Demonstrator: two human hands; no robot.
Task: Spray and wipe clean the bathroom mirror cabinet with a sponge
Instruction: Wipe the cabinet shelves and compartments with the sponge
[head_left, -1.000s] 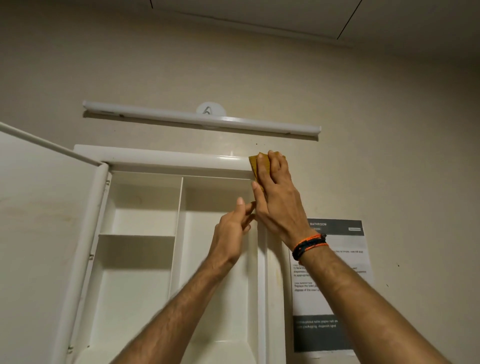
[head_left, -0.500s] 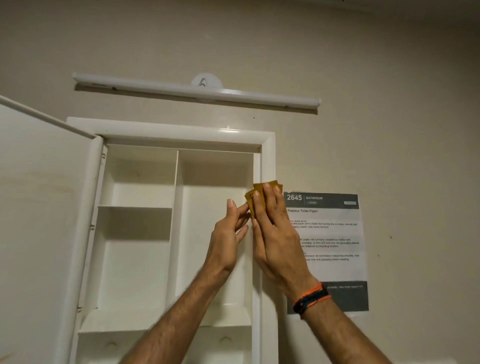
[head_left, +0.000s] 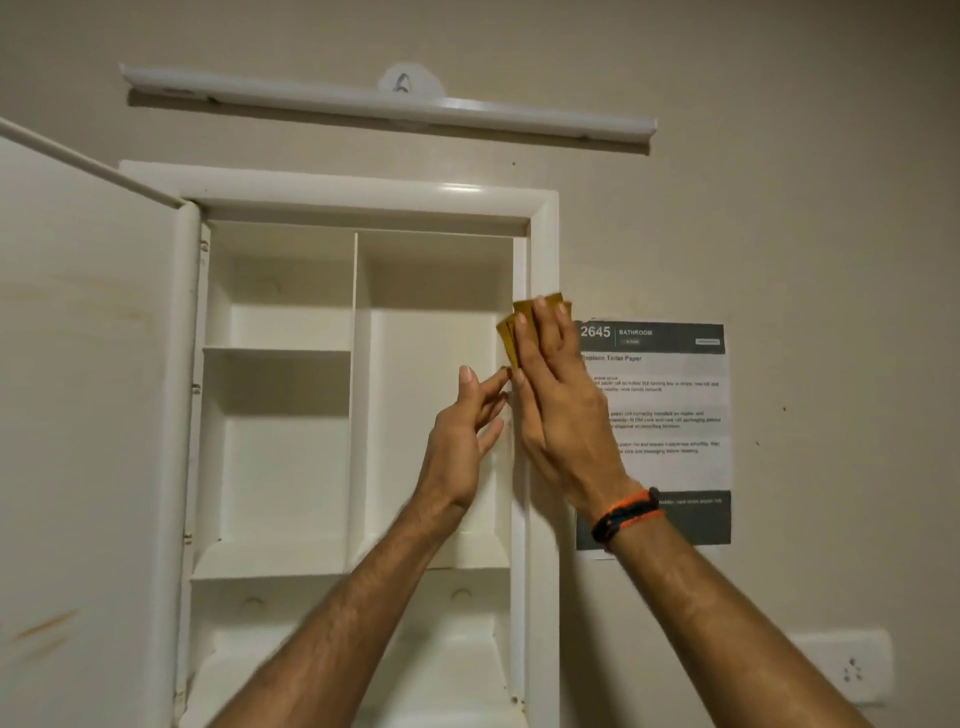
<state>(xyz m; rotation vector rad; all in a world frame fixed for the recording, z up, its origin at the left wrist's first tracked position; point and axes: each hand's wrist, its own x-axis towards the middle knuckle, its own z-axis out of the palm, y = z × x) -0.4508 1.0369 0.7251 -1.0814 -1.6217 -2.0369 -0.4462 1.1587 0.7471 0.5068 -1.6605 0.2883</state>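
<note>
A big white mirror cabinet (head_left: 332, 197) hangs on the wall with its door (head_left: 88, 415) swung open to the left. Inside are bare white shelves (head_left: 275, 351). A long light bar (head_left: 389, 106) sits above it. A paper sign (head_left: 670, 415) is stuck on the wall just right of the cabinet, and a wall socket (head_left: 852, 670) is low on the far right.

The right hand (head_left: 558, 405) lies flat with straight fingers. It presses the yellow sponge (head_left: 511, 332) against the right side of the cabinet frame, about halfway up. The sponge looks thin and bent over the frame edge. The left hand (head_left: 465, 431) is loose and open just beside it, inside the cabinet, holding nothing. Its fingertips come close to the sponge; I cannot tell if they touch.

What could go wrong? The sponge is only pushed, not gripped, so it could slip and drop. The right hand is very near the sign, so a wide wipe might wet or tear the paper.
</note>
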